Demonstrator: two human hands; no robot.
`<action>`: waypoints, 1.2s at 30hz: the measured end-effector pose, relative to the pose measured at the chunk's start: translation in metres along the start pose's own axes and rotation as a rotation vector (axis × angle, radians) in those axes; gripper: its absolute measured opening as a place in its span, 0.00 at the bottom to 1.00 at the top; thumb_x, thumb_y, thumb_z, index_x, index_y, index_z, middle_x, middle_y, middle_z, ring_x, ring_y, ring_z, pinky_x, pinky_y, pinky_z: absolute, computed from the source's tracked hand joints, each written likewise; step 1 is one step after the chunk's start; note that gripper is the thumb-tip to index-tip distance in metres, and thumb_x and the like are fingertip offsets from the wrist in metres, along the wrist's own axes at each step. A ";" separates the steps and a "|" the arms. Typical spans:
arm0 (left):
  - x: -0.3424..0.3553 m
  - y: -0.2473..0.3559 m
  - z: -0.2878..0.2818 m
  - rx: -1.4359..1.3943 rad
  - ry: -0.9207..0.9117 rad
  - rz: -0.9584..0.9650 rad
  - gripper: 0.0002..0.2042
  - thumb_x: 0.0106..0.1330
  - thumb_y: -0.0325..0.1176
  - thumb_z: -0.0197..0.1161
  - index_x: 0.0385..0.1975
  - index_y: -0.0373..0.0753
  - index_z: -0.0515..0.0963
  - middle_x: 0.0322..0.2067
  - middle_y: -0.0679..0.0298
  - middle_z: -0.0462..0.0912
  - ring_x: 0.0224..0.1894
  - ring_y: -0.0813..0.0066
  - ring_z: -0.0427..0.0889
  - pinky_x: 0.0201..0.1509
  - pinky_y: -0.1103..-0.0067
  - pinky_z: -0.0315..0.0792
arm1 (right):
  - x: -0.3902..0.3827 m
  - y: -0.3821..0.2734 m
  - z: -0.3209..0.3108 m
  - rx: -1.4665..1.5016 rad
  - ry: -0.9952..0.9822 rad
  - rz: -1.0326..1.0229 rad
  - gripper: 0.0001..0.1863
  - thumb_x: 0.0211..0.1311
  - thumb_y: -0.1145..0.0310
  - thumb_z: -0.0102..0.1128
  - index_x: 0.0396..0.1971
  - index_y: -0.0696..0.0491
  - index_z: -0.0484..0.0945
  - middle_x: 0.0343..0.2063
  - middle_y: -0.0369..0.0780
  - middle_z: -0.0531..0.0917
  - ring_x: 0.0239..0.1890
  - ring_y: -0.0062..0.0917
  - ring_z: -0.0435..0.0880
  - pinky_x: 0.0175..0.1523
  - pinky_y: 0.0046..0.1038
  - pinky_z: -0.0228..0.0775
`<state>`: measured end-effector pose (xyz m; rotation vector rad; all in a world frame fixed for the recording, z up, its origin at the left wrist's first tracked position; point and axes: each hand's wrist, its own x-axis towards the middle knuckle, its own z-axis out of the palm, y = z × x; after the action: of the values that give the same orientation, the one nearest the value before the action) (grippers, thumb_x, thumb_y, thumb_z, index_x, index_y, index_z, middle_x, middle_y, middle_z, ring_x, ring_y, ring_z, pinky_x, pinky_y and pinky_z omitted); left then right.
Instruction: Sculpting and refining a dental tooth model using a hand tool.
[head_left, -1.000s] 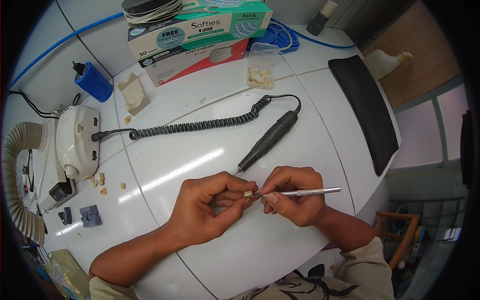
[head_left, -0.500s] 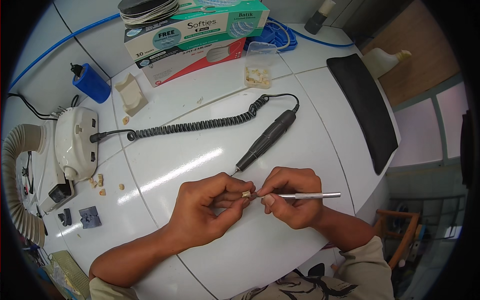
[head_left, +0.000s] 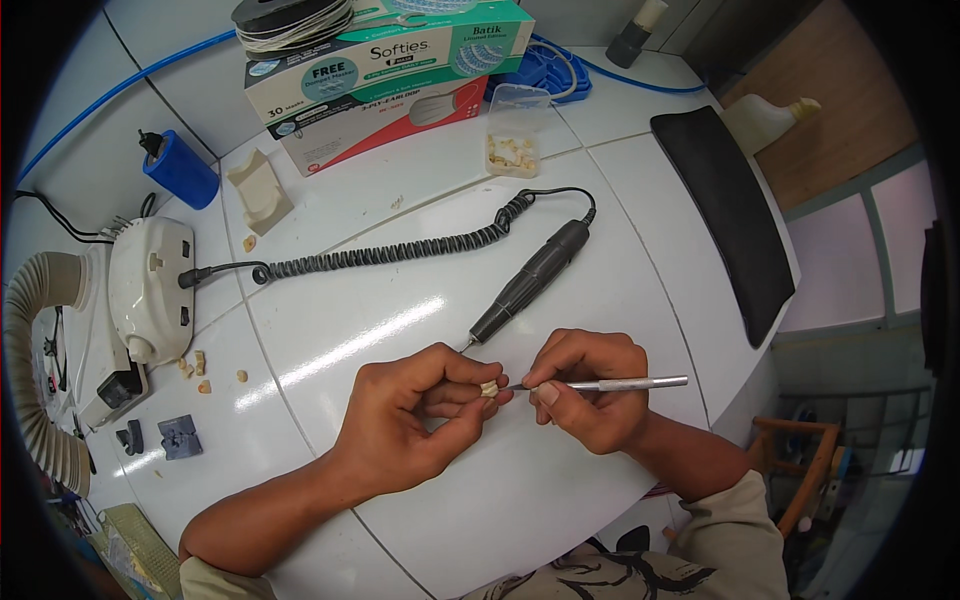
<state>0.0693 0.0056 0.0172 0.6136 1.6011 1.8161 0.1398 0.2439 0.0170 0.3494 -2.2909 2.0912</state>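
I see the left hand [head_left: 400,418] pinching a small chunky cream block [head_left: 489,389] between its fingers [head_left: 455,366]; beside them, the right hand [head_left: 605,390] grips a slim silver metal tool [head_left: 645,383], tip toward it.

The piece [head_left: 489,389] is small, chunky and cream, pinched by the tips of the left fingers [head_left: 462,367]. The tool [head_left: 632,384] is long, thin and silver, like a pen. The right fingers [head_left: 566,406] hold it almost flat. Its back end sticks out to the right, and its thin tip points left, just beside the piece
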 end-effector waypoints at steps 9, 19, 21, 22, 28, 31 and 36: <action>0.001 -0.001 0.000 0.022 0.005 0.022 0.10 0.71 0.15 0.63 0.49 0.23 0.80 0.49 0.49 0.88 0.55 0.61 0.91 0.62 0.72 0.87 | 0.000 -0.003 0.007 0.036 0.060 0.051 0.03 0.66 0.80 0.62 0.35 0.64 0.82 0.28 0.40 0.86 0.27 0.14 0.83 0.32 0.19 0.76; 0.000 -0.001 0.000 0.004 0.004 0.005 0.09 0.71 0.15 0.62 0.49 0.23 0.80 0.49 0.49 0.88 0.55 0.60 0.90 0.62 0.73 0.87 | -0.001 -0.003 0.004 0.022 0.060 0.049 0.03 0.65 0.81 0.62 0.36 0.64 0.82 0.27 0.40 0.85 0.27 0.15 0.84 0.33 0.20 0.77; 0.000 -0.002 0.000 0.008 -0.001 0.009 0.09 0.71 0.15 0.62 0.49 0.23 0.80 0.49 0.49 0.88 0.55 0.60 0.91 0.62 0.73 0.87 | 0.000 -0.002 0.005 0.049 0.072 0.043 0.03 0.65 0.81 0.62 0.36 0.64 0.82 0.27 0.40 0.85 0.27 0.15 0.84 0.33 0.20 0.77; 0.000 -0.002 0.000 0.007 0.003 0.007 0.09 0.71 0.15 0.62 0.49 0.23 0.80 0.49 0.49 0.88 0.55 0.60 0.91 0.62 0.73 0.87 | 0.000 -0.003 0.005 0.049 0.072 0.043 0.03 0.65 0.81 0.62 0.36 0.64 0.82 0.27 0.40 0.85 0.27 0.15 0.84 0.33 0.20 0.77; 0.000 -0.003 0.000 0.032 0.013 0.009 0.09 0.71 0.16 0.63 0.49 0.25 0.81 0.49 0.50 0.89 0.54 0.62 0.91 0.61 0.73 0.88 | 0.002 -0.005 0.006 0.006 0.052 0.012 0.03 0.65 0.81 0.62 0.36 0.64 0.82 0.28 0.41 0.85 0.28 0.15 0.84 0.34 0.21 0.78; 0.000 -0.001 0.001 0.041 0.019 0.004 0.09 0.71 0.16 0.64 0.48 0.25 0.81 0.48 0.50 0.89 0.54 0.62 0.91 0.60 0.73 0.88 | 0.002 -0.007 0.006 -0.009 0.019 0.025 0.03 0.65 0.81 0.62 0.36 0.64 0.82 0.30 0.41 0.86 0.29 0.16 0.84 0.34 0.20 0.79; 0.000 -0.002 0.001 0.036 0.031 0.005 0.09 0.71 0.17 0.64 0.48 0.25 0.81 0.48 0.50 0.89 0.54 0.63 0.91 0.59 0.73 0.88 | 0.003 -0.007 0.006 -0.067 0.005 -0.017 0.03 0.64 0.82 0.62 0.36 0.63 0.83 0.29 0.41 0.86 0.28 0.16 0.84 0.33 0.20 0.78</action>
<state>0.0705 0.0069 0.0151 0.6086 1.6570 1.8121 0.1388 0.2370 0.0241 0.3600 -2.3398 1.9992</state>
